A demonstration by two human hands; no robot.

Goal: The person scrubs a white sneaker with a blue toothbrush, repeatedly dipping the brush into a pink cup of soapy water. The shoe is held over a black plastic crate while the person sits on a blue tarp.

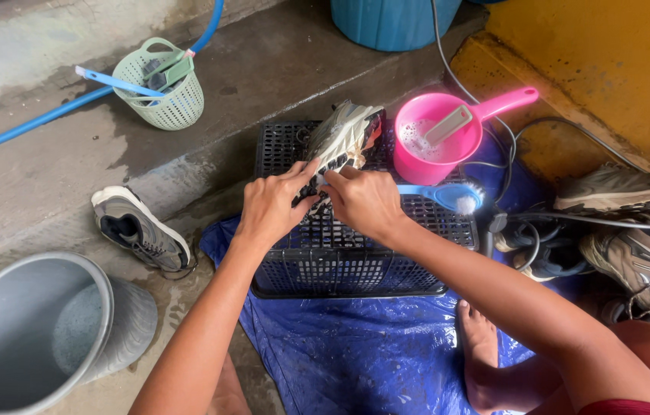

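A wet grey and white sneaker point(344, 136) lies on a black plastic crate point(356, 265) turned upside down. My left hand point(273, 204) grips the near end of the sneaker, fingers on its side. My right hand point(365, 201) touches the sneaker with its fingertips, close beside the left hand. A blue scrub brush point(448, 196) with white bristles rests on the crate just right of my right hand; whether the hand holds it cannot be told. A pink dipper point(439, 134) with soapy water and a small brush in it stands on the crate's far right corner.
A blue tarp point(356, 346) lies under the crate. A grey sneaker point(140, 229) sits on the concrete at left, a grey bucket point(41, 330) at lower left, a green basket point(165, 91) with brushes and a blue hose point(33, 123) behind. More shoes point(632, 230) and cables lie at right. My bare foot point(482, 346) rests on the tarp.
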